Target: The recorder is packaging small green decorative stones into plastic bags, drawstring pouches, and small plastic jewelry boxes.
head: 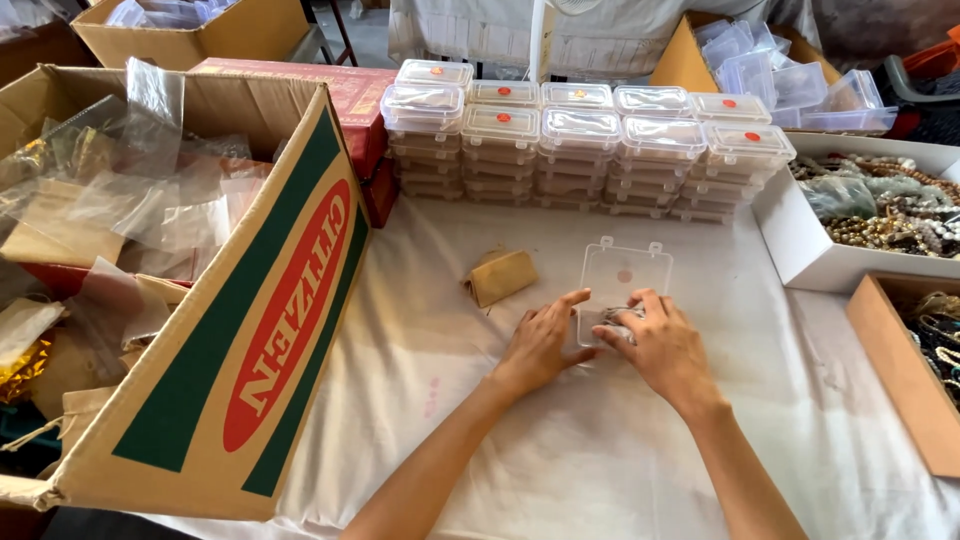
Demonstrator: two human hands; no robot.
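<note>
A small clear plastic box (625,272) lies with its lid swung back on the white cloth, just beyond my hands. My left hand (540,342) rests against the box's left side, fingers spread on the cloth. My right hand (660,345) is at the box's near end, its fingertips pinched on a small silvery piece of jewellery (620,317) inside the box. A small tan paper pouch (502,276) lies to the left of the box.
Stacks of closed clear boxes (580,150) line the back of the table. A big cardboard carton (215,330) full of plastic bags stands at left. A white tray of jewellery (860,215) and a brown box (905,365) sit at right.
</note>
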